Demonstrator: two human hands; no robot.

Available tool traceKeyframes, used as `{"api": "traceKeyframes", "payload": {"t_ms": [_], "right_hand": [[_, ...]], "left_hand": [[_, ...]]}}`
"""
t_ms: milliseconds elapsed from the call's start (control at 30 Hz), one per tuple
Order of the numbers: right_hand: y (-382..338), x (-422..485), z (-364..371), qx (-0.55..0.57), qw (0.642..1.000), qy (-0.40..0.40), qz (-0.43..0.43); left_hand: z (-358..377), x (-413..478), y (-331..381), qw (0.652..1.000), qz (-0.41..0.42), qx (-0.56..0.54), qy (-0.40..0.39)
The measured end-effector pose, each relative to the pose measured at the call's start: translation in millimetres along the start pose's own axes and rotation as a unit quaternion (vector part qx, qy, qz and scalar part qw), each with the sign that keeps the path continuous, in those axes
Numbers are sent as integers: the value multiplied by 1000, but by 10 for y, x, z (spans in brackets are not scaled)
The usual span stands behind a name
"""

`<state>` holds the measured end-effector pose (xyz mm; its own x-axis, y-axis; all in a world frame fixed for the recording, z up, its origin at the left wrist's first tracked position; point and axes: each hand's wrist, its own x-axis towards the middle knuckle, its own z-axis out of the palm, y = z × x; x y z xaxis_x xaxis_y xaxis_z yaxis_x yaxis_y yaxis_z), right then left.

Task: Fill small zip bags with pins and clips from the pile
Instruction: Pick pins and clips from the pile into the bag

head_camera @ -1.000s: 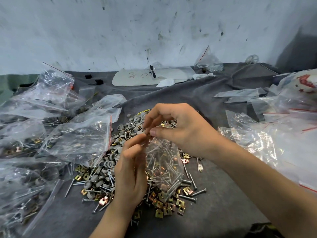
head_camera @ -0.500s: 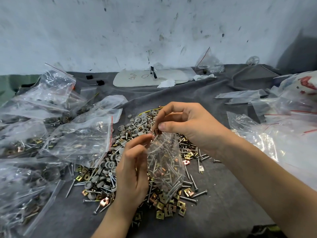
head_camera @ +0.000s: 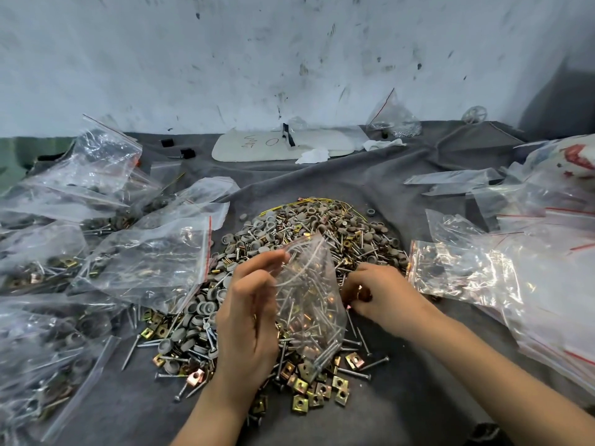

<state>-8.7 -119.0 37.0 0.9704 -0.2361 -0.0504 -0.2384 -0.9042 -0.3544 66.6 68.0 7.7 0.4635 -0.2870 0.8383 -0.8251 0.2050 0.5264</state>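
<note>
Hardware lies heaped in a pile [head_camera: 322, 226] at the middle of a grey cloth [head_camera: 425, 403] spread over the table: grey round caps [head_camera: 193, 313], long pins [head_camera: 354, 373] and square brass clips [head_camera: 309, 394], the clips thickest at the pile's 6 o'clock edge.

The small zip bag [head_camera: 309, 304] stands upright over the near half of the pile, mouth up and gaping, with pins and a few clips showing through its clear wall. The left hand [head_camera: 248, 326] grips it at 9 o'clock of the bag, thumb and fingertips pinching the rim of the mouth. The right hand [head_camera: 383, 294] is down on the pile at 3 o'clock of the bag, just beside it, its fingers curled and nipping a brass clip [head_camera: 360, 293].

At 9 o'clock of the pile, filled bags [head_camera: 151, 262] lie overlapping, one with a red zip strip touching the pile's edge. At 3 o'clock, a drift of flat, clear bags [head_camera: 483, 272] is stacked near the right wrist. At 12 o'clock, well apart from the pile, a white board [head_camera: 273, 146] with handwriting lies against the scuffed wall [head_camera: 289, 59].
</note>
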Motion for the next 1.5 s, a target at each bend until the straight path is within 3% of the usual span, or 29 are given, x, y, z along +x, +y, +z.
{"api": "traceKeyframes", "payload": {"t_ms": [300, 433, 567, 667, 833, 1033, 1200, 1300, 1367, 1400, 1467, 1500], "right_hand": [[101, -37, 68, -57, 998, 25, -28], [54, -93, -111, 140, 983, 115, -3], [-218, -154, -525, 342, 914, 195, -102], [-470, -185, -725, 375, 883, 194, -206], [-635, -182, -670, 371, 878, 165, -252], [-615, -167, -603, 345, 891, 177, -238], [-641, -141, -553, 238, 923, 214, -212], [-507, -113, -555, 259, 906, 278, -189], [-330, -75, -528, 268, 907, 300, -124], [-241, -53, -491, 233, 930, 273, -81], [-58, -26, -328, 111, 984, 139, -5], [17, -29, -226, 62, 995, 78, 20]], "left_hand": [[0, -3, 2, 1000, -8, 3, 3], [4, -7, 2, 1000, -12, -1, -1], [7, -12, -7, 1000, -8, -5, -7], [9, -12, -20, 1000, -5, -14, -9], [4, -14, -39, 1000, -5, -26, -10], [6, -18, -37, 1000, -3, -20, -16], [5, -22, -40, 1000, -8, -25, -12], [3, -14, -21, 1000, -8, -23, -7], [3, -9, -15, 1000, -7, -16, -5], [1, -11, -13, 1000, -8, -12, -4], [3, -11, -7, 1000, -9, -10, -4], [3, -11, -6, 1000, -9, -10, -3]]}}
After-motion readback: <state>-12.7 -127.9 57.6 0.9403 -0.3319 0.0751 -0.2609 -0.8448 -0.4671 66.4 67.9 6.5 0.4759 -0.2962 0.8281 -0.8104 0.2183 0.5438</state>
